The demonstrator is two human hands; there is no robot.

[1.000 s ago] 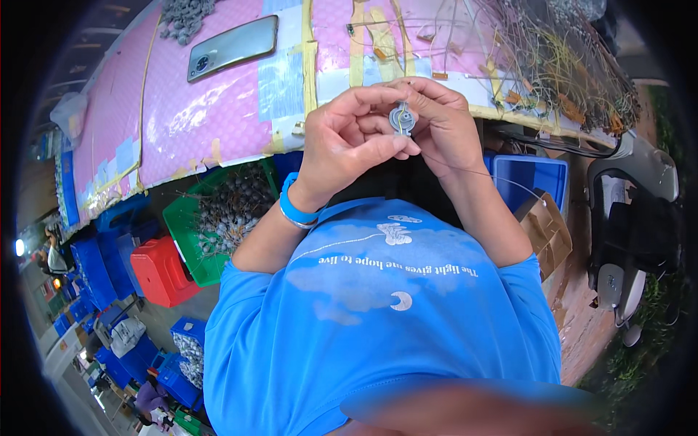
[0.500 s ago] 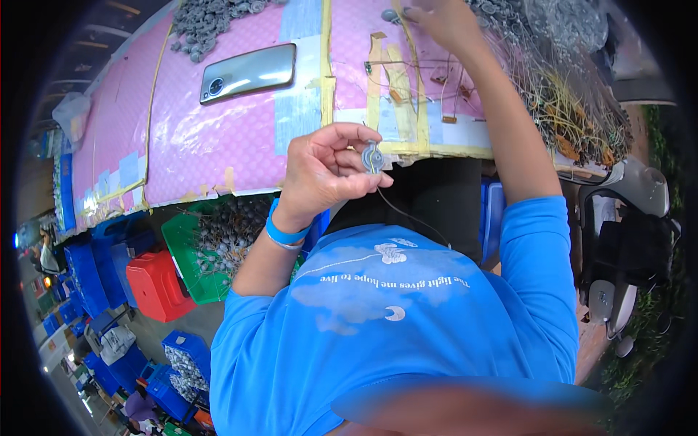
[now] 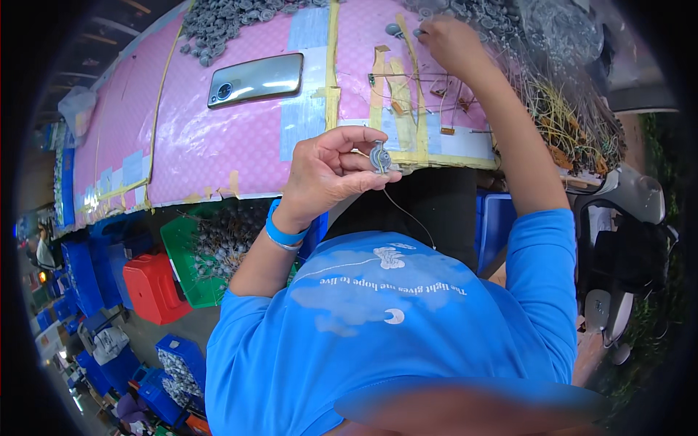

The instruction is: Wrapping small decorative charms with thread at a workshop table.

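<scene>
In front of my body, my left hand pinches a small grey round plastic part by its edges, between thumb and fingers. A thin wire trails from this part down toward my shirt. My right hand reaches to the far side of the table, its fingertips closed on another small grey round part. Just left of those fingertips lies a similar grey piece.
A phone lies on the pink covered table. Grey parts are heaped at the far edge; bundled wires fill the right side. Small boards with leads lie nearer. Below left stand a green bin and red stool.
The whole view has shifted slightly, bringing more of my right hand into the picture at the far side. My left hand keeps its hold on the grey part.
</scene>
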